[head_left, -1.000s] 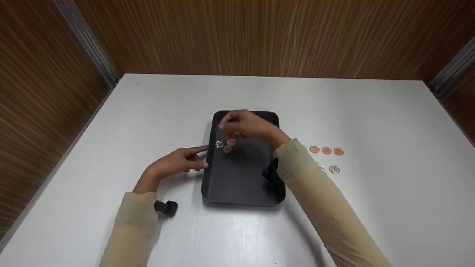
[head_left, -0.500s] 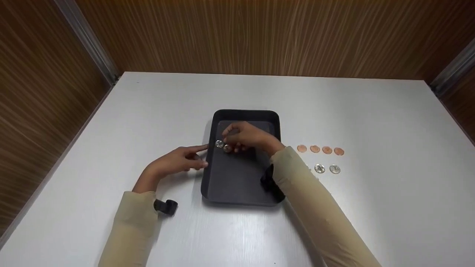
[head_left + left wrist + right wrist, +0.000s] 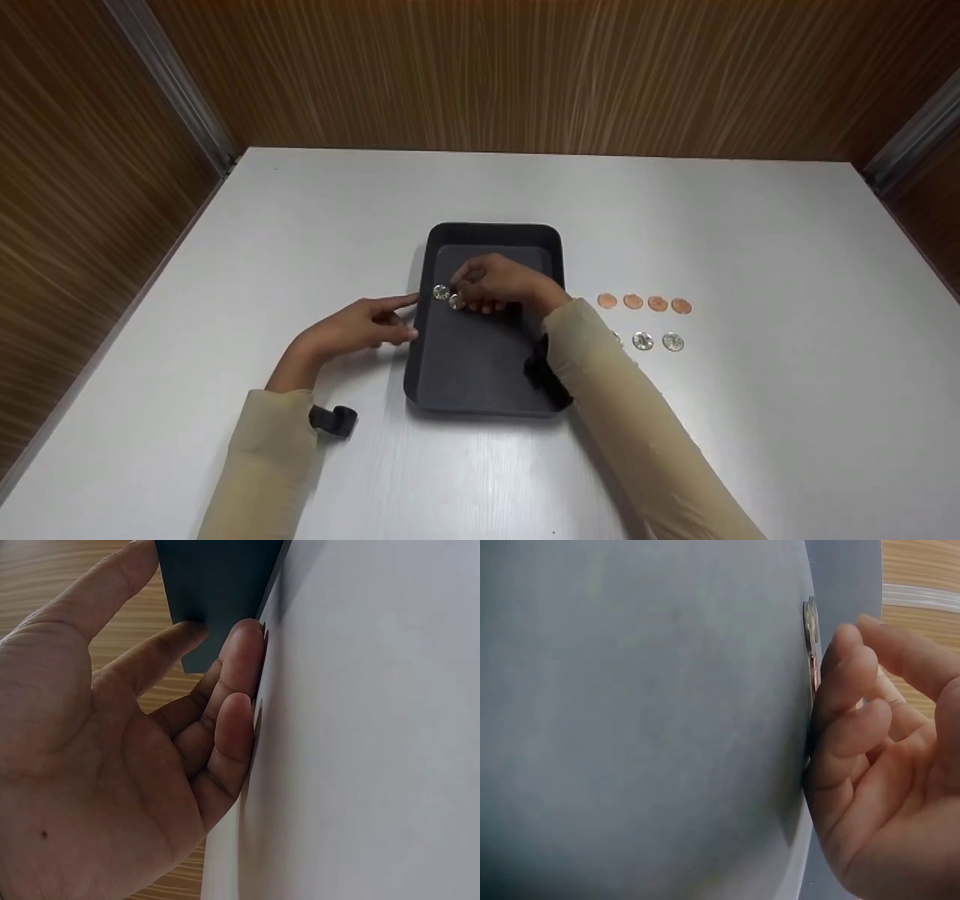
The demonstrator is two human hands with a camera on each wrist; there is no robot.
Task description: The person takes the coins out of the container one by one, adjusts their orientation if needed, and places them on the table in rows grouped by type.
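Nearest to us, both sleeves are reaching in from the near edge of the table (image 3: pixel 225 465), each with a dark wrist strap. We are resting our left hand (image 3: pixel 352 330) on the table just left of the tray (image 3: pixel 480 390), with the forefinger stretched straight against the tray's left wall and the other fingers loosely bent on the tabletop, gripping nothing. The tray is lying near the middle of the table, long side running near to far. We are lowering our right hand (image 3: pixel 502 283) into the tray's far half, fingers curled down with their tips on the floor beside two silver coins (image 3: pixel 448 296) at the tray's left side; the right wrist view shows a coppery coin (image 3: pixel 814 671) tucked against the fingertips, though we cannot tell whether we are gripping it or only touching it. Right of the tray, four copper coins (image 3: pixel 643 302) are lying in a row, with silver ones (image 3: pixel 658 341) just nearer.
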